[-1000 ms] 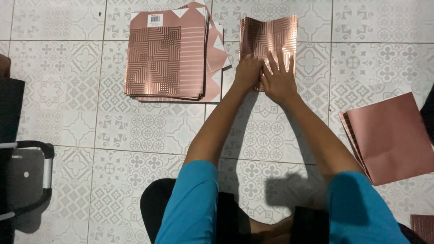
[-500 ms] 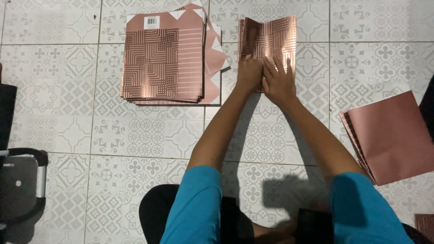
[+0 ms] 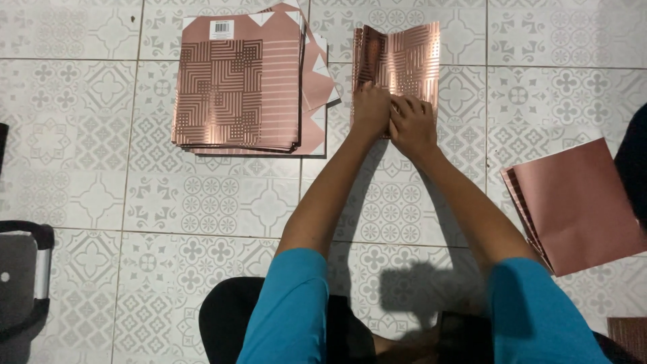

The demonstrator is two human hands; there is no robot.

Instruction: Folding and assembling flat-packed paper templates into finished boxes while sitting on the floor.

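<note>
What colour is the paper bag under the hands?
Shiny rose-gold with thin line patterns, seen in the head view: the paper bag lies under the left hand and right hand.

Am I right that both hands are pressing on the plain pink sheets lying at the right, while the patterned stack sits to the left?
Not quite: the head view shows the left hand and right hand pressing the patterned copper sheet ahead. The plain pink sheets lie untouched at the right; the patterned stack does sit left.

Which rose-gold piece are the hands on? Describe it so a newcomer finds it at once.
Start from the patterned tiled floor and the tall stack of flat sheets at upper left. Just right of that stack lies one partly folded sheet, pressed at its near edge by the left hand and right hand. Unlike the flat stacks, it is single and creased.
</note>
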